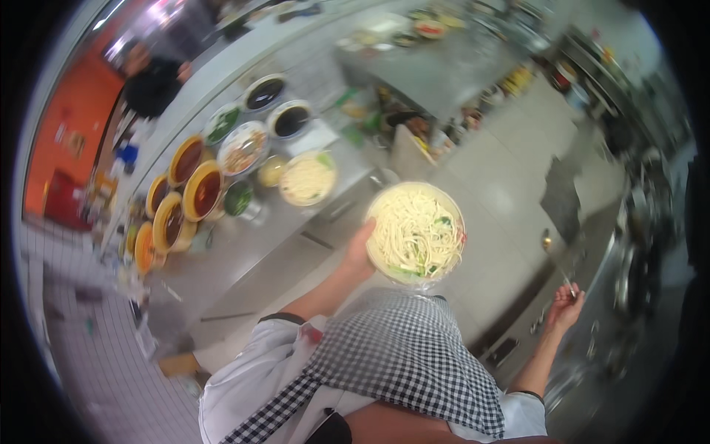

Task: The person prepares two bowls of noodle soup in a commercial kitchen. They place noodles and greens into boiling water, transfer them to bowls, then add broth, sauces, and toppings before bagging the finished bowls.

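Observation:
My left hand (360, 250) grips the left side of a round bowl of noodles with green leaves (417, 232), held in front of my checked apron (405, 344). Out to the right, my right hand (566, 306) is closed around the handle of a long metal spoon (560, 266), whose golden-looking bowl points up and away. A second bowl of noodles (308, 177) rests on the steel counter to the left, beside a small container of pale yellow stuff (272, 170).
Sauce-filled yellow tubs (202, 190), bowls of dark liquid (291, 120) and a metal pot of chopped greens (238, 198) line the left counter (260, 250). Beyond it is a person in black (150, 83). A steel table (432, 66) stands ahead; a blurred cooking area (624, 277) lies right.

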Motion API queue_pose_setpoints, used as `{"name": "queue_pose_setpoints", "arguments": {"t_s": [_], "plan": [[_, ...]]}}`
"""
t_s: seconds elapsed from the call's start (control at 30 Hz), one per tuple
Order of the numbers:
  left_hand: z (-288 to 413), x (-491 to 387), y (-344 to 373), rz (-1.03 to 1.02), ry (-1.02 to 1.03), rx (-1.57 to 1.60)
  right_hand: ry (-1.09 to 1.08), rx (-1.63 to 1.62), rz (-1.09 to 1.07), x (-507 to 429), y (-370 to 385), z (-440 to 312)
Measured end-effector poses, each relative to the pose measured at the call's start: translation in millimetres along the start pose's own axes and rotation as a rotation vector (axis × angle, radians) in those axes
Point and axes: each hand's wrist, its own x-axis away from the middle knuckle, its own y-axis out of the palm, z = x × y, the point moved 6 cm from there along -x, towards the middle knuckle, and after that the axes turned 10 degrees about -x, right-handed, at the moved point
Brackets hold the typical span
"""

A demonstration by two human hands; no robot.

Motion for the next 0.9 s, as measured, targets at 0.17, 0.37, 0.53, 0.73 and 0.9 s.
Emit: {"name": "queue_pose_setpoints", "arguments": {"t_s": [0.17, 0.37, 0.53, 0.73, 0.9], "plan": [[45.4, -109.5, 18.3, 0.211, 0.143, 0.180, 0.112, 0.094, -0.405, -204.1, 288.1, 130.6], [90.2, -183.8, -38.6, 0.379, 0.347, 0.290, 0.014, 0.283, -0.718, -304.2, 600.7, 284.0], [152.3, -188.7, -100.7, 0.463, 0.582, 0.332, 0.056, 0.414, -1.088, -282.1, 788.4, 449.6], [223.8, -193.9, -114.2, 0.704, 0.706, 0.358, -0.133, 0.683, -1.497, -244.3, 919.9, 634.2], [259.5, -225.8, -126.0, 0.751, 0.724, 0.413, -0.011, 0.750, -1.515, -235.6, 955.8, 731.9]]}}
